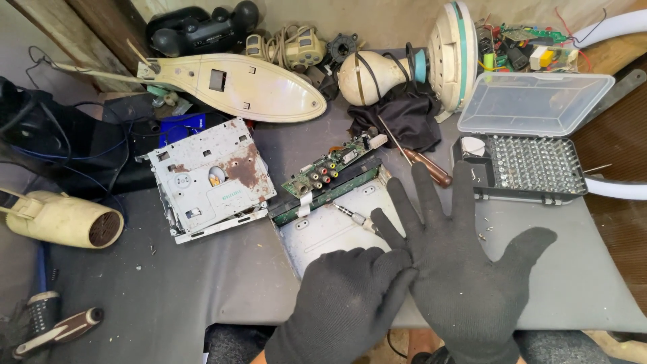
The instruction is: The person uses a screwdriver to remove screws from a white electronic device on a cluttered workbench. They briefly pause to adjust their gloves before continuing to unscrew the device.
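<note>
Far left of the grey table (168, 296): a cream hair dryer (64, 219) is laid on its side, grille turned rightward; below it, at the table's near corner, a black-and-grey tool handle (57, 331) is seen. Left of centre: a rust-spotted metal disc drive casing (212, 178) is set flat, slightly askew; behind it a long cream oval housing (232, 84) is laid, with a black device (202, 28) and a beige corded controller (290, 47) at the back edge. Centre: a green circuit board (330, 168) with coloured jacks is propped, tilted, along the far edge of a pale metal chassis plate (323, 232); a small screwdriver (354, 217) is laid on the plate, just beside the fingertips of the right hand. A wooden-handled screwdriver (424, 167) is laid behind, near a black cloth (401, 118) and a cream fan motor with its round guard (411, 67). Foreground: the left hand (344, 307), black-gloved, is held loosely curled over the near table edge, gripping nothing visible; the right hand (465, 269), also black-gloved, is spread wide, fingers apart, over the plate's right end and the table; the two gloves are touching at the thumb side. Right: a screwdriver bit set (532, 168) is placed open, its clear lid (536, 104) raised; loose electronics with coloured wires (526, 47) are piled behind it.
</note>
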